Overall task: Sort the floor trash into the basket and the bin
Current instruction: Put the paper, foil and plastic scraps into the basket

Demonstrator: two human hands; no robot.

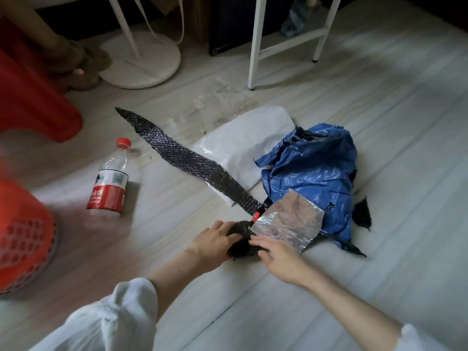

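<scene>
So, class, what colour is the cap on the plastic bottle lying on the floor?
Red. The cap of the bottle shows clearly in the head view.

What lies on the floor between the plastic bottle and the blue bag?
In the head view, the long black bubble-wrap strip crosses that stretch, with a white mailer bag under it, between the bottle and blue bag.
</scene>
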